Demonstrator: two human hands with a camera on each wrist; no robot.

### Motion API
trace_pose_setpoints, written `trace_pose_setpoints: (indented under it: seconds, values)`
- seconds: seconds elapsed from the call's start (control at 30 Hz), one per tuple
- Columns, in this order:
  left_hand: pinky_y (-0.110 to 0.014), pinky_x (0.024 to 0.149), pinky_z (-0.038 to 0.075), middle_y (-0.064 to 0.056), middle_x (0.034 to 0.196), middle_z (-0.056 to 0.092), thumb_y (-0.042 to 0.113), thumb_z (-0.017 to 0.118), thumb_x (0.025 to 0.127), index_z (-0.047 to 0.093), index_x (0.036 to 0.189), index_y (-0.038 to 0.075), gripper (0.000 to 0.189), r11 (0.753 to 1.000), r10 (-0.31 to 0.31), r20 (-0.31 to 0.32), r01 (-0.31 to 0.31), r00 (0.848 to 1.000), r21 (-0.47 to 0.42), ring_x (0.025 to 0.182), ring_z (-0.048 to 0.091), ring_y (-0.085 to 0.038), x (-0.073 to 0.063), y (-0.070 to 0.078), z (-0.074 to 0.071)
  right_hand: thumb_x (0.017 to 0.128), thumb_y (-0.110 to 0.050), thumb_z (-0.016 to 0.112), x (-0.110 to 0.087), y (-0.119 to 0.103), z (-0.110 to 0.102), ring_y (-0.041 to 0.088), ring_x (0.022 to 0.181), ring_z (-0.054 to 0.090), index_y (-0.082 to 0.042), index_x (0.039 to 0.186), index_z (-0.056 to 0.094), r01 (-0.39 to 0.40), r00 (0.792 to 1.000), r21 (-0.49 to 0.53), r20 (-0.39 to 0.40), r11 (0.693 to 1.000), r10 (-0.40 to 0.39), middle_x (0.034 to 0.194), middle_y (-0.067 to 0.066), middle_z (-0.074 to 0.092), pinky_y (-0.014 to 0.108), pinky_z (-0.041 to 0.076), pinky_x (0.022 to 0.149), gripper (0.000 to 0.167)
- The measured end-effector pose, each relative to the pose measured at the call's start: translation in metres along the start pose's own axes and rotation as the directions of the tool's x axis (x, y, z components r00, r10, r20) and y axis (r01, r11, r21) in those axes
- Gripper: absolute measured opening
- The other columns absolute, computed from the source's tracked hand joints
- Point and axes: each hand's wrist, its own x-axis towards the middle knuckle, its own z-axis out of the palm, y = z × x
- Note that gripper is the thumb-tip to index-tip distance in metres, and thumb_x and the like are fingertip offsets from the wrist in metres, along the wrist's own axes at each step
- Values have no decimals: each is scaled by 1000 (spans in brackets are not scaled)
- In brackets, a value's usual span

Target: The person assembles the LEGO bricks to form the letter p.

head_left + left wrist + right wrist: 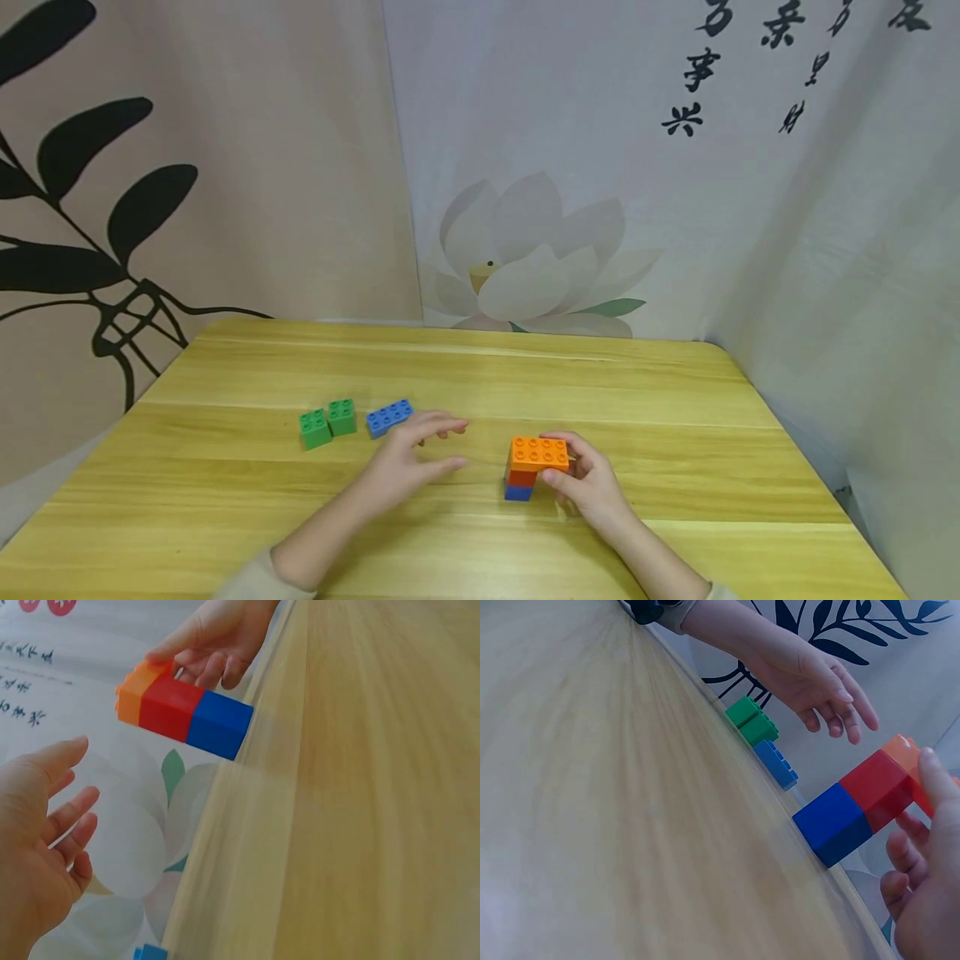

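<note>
My right hand (597,493) pinches the overhanging end of an orange toy brick (538,452) between thumb and fingers. Under that brick's other end sits a red brick (876,792), with a dark blue brick (834,825) at the bottom of the stack. The stack stands upright at the table's middle; whether it touches the wood I cannot tell. To its left, my left hand (408,457) hovers over the table with relaxed fingers apart, holding nothing. Just behind the left hand lies a long blue brick (386,417), partly covered by it in the head view.
Two square green bricks (315,429) lie side by side on the wooden table (420,367), left of the long blue brick. A printed curtain (300,167) hangs behind the table's back edge, and another stretch of cloth runs along the right side.
</note>
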Motion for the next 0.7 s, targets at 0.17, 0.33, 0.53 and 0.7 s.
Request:
trace_pose_setpoints:
  seconds: [0.17, 0.33, 0.53, 0.7]
  values:
    - [-42, 80, 46, 10, 115, 62, 13, 81, 77, 68, 118, 18, 43, 999, -21, -22, 21, 1000, 26, 99, 57, -28, -7, -6, -10, 90, -1, 64, 0, 1, 0, 10, 56, 50, 15, 126, 45, 20, 1000, 20, 1, 1000, -20, 101, 6, 63, 25, 46, 48, 43]
    - [-42, 79, 45, 7, 116, 63, 12, 80, 77, 67, 119, 18, 44, 998, -27, -36, 29, 999, 51, 99, 57, -26, -15, -12, -21, 91, 1, 62, -1, 0, 1, 9, 56, 50, 11, 124, 49, 47, 999, 24, 1, 999, -47, 100, 5, 64, 26, 45, 46, 37]
    - [-46, 80, 44, 7, 117, 62, 14, 80, 78, 66, 121, 18, 45, 995, -55, -59, 60, 997, 75, 100, 56, -21, -24, -17, -36, 90, 1, 63, -1, -2, 2, 9, 57, 49, 5, 122, 54, 21, 1000, 8, -19, 1000, -21, 99, 5, 65, 25, 45, 47, 33]
    - [-43, 79, 42, 5, 117, 62, 18, 80, 78, 65, 122, 15, 46, 994, -64, -83, 71, 994, 82, 101, 56, -23, -31, -20, -49, 90, -1, 63, -1, -3, 2, 9, 58, 49, 5, 122, 54, -6, 1000, 1, -25, 1000, 6, 100, 6, 65, 24, 44, 48, 33]
